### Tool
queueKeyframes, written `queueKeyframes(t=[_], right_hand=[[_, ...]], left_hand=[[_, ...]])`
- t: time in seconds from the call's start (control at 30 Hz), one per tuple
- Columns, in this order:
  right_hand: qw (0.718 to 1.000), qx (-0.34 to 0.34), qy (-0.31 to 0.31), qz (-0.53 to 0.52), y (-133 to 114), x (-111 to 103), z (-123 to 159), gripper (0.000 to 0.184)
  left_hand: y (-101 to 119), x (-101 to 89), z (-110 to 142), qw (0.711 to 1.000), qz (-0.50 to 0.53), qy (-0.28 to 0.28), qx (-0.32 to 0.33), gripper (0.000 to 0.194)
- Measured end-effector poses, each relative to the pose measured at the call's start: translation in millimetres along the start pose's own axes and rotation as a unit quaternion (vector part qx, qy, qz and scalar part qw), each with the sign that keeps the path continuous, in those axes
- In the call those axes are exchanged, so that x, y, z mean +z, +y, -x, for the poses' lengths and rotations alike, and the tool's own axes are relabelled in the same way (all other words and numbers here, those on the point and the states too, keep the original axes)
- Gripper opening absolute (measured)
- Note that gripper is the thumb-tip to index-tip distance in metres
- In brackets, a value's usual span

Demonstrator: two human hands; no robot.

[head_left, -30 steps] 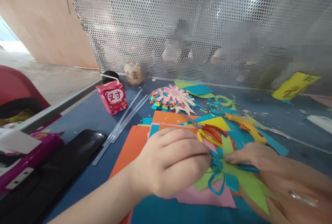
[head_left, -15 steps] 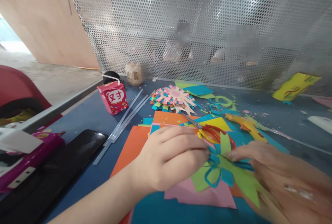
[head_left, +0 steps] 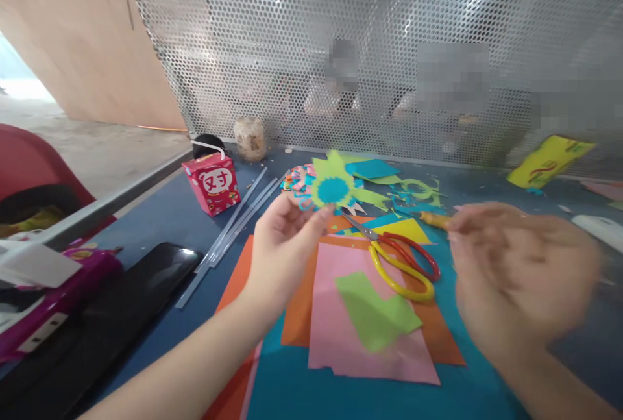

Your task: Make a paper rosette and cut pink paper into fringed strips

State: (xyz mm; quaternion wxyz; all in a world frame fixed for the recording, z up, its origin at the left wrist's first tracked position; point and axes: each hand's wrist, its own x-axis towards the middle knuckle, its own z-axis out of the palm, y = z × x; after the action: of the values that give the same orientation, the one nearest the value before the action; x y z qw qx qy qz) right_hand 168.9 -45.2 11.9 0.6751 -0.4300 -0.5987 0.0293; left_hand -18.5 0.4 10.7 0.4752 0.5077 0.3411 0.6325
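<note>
Paper flower [head_left: 333, 191] hangs above the tabletop [head_left: 160, 215], its lower edge clamped between thumb and fingers of the left hand [head_left: 280, 248]; a light pinch there should avoid creasing. The right hand [head_left: 523, 277] blurs: whether its fingers meet, I cannot tell.

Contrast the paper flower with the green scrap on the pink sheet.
The paper flower is in the left hand; the green scrap lies on the pink sheet. The flower has a blue center; the scrap is plain green. Both include green paper.
</note>
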Motion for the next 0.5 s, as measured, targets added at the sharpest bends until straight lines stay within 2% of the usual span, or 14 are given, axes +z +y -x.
queueKeyframes(t=[0.07, 0.17, 0.33, 0.5], right_hand=[[0.999, 0.009, 0.035, -0.027, 3.6, 7.7, -3.0, 0.027], [0.998, 0.047, 0.032, -0.031, 6.1, 10.6, -1.6, 0.028], [0.991, 0.131, -0.015, -0.031, 5.4, 9.2, 3.8, 0.028], [0.977, 0.190, -0.084, -0.051, 10.1, 12.9, 4.0, 0.020]], left_hand=[[-2.5, -1.8, -6.3, 0.991, 0.056, 0.035, -0.112, 0.020], [-7.9, -5.0, -11.6, 0.972, 0.114, 0.058, -0.196, 0.026], [-9.0, -4.1, -9.6, 0.972, 0.103, 0.037, -0.207, 0.025], [-5.2, 0.2, -4.4, 0.980, 0.021, -0.040, -0.192, 0.022]])
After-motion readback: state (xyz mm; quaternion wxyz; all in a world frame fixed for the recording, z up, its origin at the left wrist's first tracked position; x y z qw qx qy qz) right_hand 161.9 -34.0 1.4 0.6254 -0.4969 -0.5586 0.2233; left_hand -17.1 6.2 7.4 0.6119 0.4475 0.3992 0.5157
